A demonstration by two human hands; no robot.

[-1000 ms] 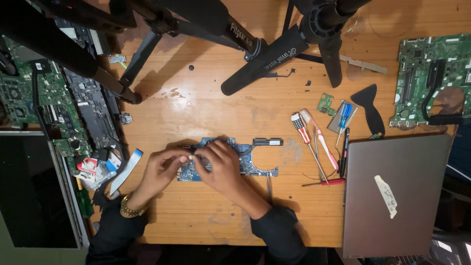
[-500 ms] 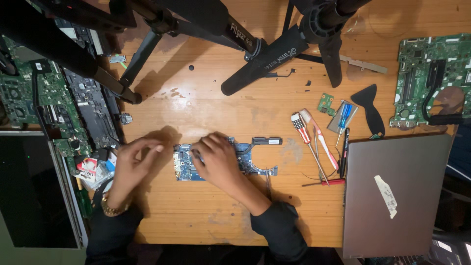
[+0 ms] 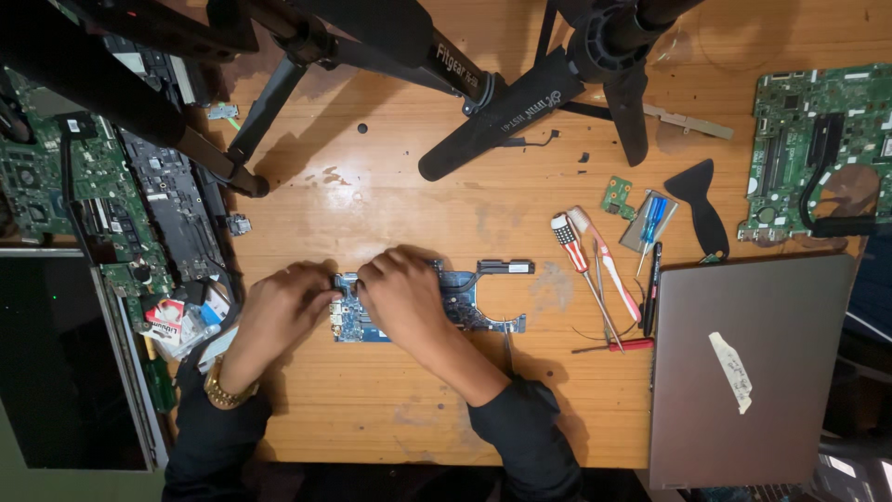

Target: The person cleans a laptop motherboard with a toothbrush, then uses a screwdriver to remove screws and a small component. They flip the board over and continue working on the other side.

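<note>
Wooden table (image 3: 390, 418), closed grey laptop (image 3: 743, 363) parked to the right, out of the way. Blue circuit board (image 3: 465, 302) lies flat at centre. My right hand (image 3: 404, 297) presses on it, fingers curled; left hand (image 3: 279, 311) touches its left edge to steady it. Half a sec ago left hand was further off the board; now both together. Screwdrivers (image 3: 595, 270) near, w/in reach.

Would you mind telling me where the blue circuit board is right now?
In the head view, the blue circuit board lies on the wooden table near centre, under the left hand and right hand, left of the screwdrivers.
</note>
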